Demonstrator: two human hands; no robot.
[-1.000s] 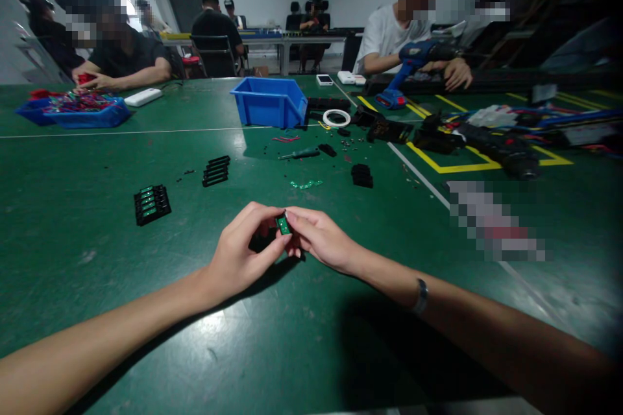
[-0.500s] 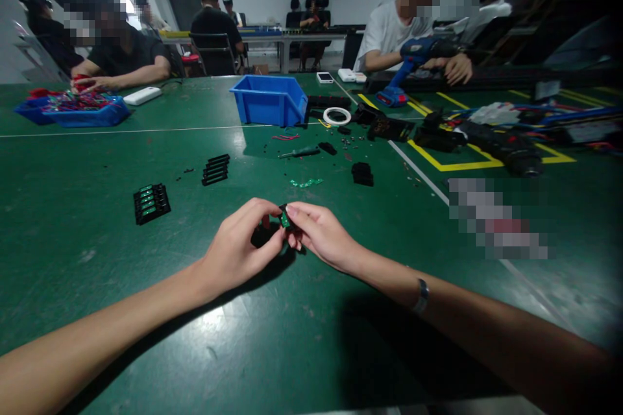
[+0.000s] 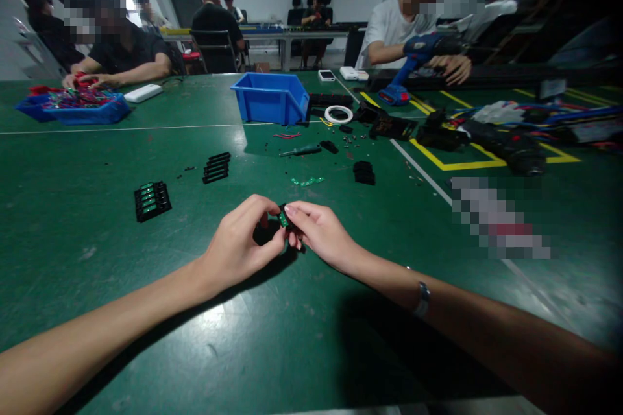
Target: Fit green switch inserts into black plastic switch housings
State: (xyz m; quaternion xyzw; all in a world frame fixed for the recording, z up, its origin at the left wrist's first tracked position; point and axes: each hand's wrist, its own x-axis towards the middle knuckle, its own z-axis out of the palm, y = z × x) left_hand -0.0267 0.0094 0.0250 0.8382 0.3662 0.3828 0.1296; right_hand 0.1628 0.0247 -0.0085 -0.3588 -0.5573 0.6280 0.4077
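My left hand [image 3: 242, 245] and my right hand [image 3: 318, 233] meet just above the green table [image 3: 97, 259], fingers pinched together on a small black part with a green circuit board [image 3: 283, 217]. Both hands grip it between thumb and fingertips; most of the part is hidden by the fingers. To the left lie a black block of assembled parts with green boards [image 3: 152, 200] and a row of black plastic strips [image 3: 216, 168]. Ahead of my hands lies a green strip of small boards [image 3: 306, 181].
A blue bin [image 3: 270, 99], a screwdriver [image 3: 299, 152], a white tape ring [image 3: 338, 115], a black block [image 3: 364, 172] and scattered screws lie ahead. Black tool parts and cables crowd the right. A person across holds a blue drill [image 3: 413, 61]; another works at a blue tray [image 3: 73, 110].
My hands with the small part have shifted slightly away from me, and the part has turned a little between my fingers. The person's blue drill has lifted slightly.
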